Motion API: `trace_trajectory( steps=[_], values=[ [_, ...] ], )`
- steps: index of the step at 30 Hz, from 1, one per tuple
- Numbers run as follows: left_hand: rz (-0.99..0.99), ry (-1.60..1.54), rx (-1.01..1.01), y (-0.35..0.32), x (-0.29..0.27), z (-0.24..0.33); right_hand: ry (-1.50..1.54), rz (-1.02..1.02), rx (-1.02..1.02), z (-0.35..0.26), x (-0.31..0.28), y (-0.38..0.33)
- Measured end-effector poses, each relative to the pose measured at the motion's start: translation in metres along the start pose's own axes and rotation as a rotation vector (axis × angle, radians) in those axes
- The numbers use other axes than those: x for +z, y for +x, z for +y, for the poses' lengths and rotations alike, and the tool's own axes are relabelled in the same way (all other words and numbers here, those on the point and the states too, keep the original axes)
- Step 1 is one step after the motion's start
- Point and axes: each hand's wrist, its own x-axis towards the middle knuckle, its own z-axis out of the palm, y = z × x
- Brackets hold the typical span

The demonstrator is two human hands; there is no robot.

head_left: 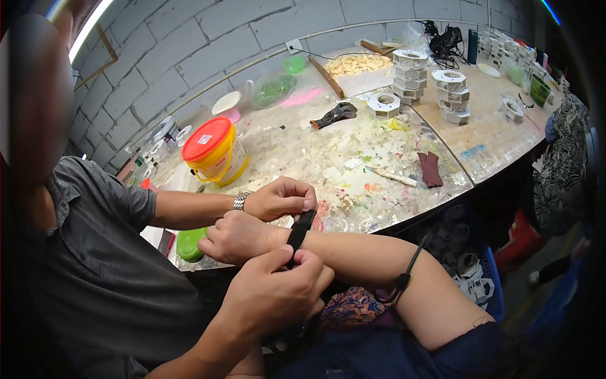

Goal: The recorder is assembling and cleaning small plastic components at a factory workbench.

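Right hand (237, 237) lies steady, fingers curled on nothing. At its five o'clock, a co-worker's hand (278, 294) wraps the black strap (300, 228) round its wrist.

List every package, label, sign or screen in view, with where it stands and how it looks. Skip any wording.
Tub: round, yellow with a red lid, on the table's left part.
Label: small white rectangle on the red lid.
Label on the tub's side: white patch, partly seen.
No signs or screens show.
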Motion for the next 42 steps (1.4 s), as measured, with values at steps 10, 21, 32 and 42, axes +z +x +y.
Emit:
trace_trajectory(
  steps=[10,21,32,42],
  values=[
    [0.124,-0.159,-0.104,0.0,-0.019,0.005,0.058,-0.052,-0.029,-0.011,-0.017,0.003],
    [0.104,-0.033,-0.076,0.013,-0.025,0.013,0.088,-0.124,-0.009,-0.02,-0.021,-0.004],
    [0.291,0.276,0.205,0.011,-0.011,0.03,0.042,-0.107,0.033,0.002,-0.024,-0.02],
    [0.06,0.28,-0.273,0.044,0.019,0.1,0.026,-0.096,0.039,0.016,-0.025,-0.028]
  ],
)
